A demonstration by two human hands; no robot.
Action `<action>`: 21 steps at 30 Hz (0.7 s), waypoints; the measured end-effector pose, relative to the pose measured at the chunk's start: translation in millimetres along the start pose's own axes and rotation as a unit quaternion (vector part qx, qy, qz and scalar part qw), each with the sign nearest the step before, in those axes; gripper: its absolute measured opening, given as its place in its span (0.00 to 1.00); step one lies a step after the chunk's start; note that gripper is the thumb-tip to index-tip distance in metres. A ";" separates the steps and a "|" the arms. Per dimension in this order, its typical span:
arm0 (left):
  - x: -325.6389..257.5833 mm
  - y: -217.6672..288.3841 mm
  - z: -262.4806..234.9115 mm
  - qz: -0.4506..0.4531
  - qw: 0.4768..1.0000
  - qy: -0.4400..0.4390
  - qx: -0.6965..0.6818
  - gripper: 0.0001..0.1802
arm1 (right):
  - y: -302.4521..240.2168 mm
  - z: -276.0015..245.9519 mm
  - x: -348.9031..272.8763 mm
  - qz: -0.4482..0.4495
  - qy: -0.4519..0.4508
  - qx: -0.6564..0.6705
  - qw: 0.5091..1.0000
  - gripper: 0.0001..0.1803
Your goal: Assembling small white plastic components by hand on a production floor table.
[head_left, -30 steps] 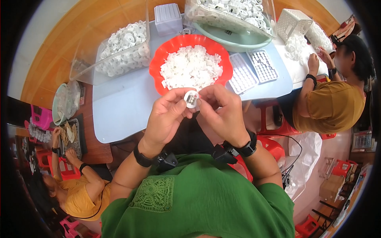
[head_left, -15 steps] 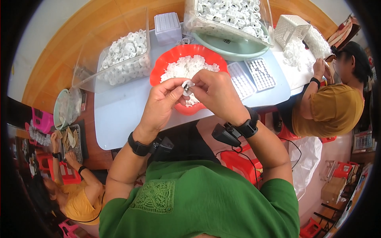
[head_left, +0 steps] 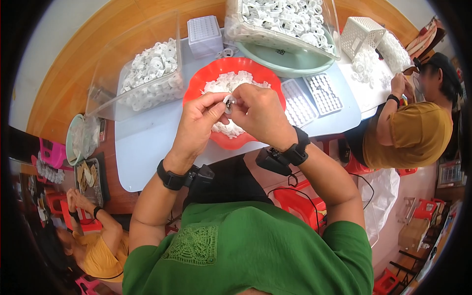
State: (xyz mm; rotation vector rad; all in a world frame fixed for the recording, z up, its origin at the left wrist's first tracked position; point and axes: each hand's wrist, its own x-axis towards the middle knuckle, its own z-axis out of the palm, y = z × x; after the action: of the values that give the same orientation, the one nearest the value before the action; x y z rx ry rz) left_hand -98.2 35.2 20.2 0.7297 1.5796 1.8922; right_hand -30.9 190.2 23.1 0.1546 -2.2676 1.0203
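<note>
A small white round plastic part (head_left: 229, 100) with a dark piece in its middle is pinched between my hands. My left hand (head_left: 196, 120) grips it by its left edge, thumb and fingers pressed together. From the other side my right hand (head_left: 259, 114) closes its thumb and forefinger on it; those fingertips partly hide what they press. Both hands are above a red wavy-rimmed bowl (head_left: 196, 81), which holds a heap of small white plastic pieces (head_left: 228, 129).
Clear bins (head_left: 105, 101) of white ring-shaped parts stand left and at the back, the rear one over a green basin (head_left: 275, 66). White trays (head_left: 323, 93) lie right of the bowl; a stacked tray block (head_left: 204, 37) is behind. Co-workers sit at right (head_left: 408, 123) and lower left (head_left: 101, 246).
My right hand has shifted slightly left, and the part has turned between my fingers. The lower-left co-worker's hands have come together, away from the tray.
</note>
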 end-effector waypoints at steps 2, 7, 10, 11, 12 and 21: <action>2.4 -2.3 0.3 -0.007 1.000 0.016 -0.010 0.14 | 7.5 5.6 0.2 -0.013 0.021 -0.006 1.000 0.04; 6.5 -2.9 2.1 -0.053 0.998 0.024 -0.018 0.13 | 19.8 4.3 3.8 -0.009 0.032 -0.002 0.999 0.02; 11.7 -6.6 -1.5 -0.070 0.996 0.031 -0.051 0.14 | 22.9 5.0 2.1 0.021 0.001 0.028 0.999 0.04; 12.8 -7.3 -2.2 -0.072 0.995 0.032 -0.066 0.14 | 22.9 4.3 1.6 0.079 -0.024 0.080 0.993 0.04; 14.0 -7.6 -3.4 -0.073 0.995 0.033 -0.067 0.14 | 23.2 4.0 1.4 0.136 -0.049 0.132 0.981 0.05; 16.8 -11.1 -10.4 -0.067 0.997 0.011 -0.038 0.14 | 23.1 -4.1 9.7 0.117 -0.094 0.127 0.980 0.06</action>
State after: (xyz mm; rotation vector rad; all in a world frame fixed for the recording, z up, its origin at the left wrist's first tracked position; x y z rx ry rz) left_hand -116.4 41.9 8.5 0.5565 1.5215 1.8573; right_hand -44.6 210.5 16.3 0.0957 -2.3547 1.4758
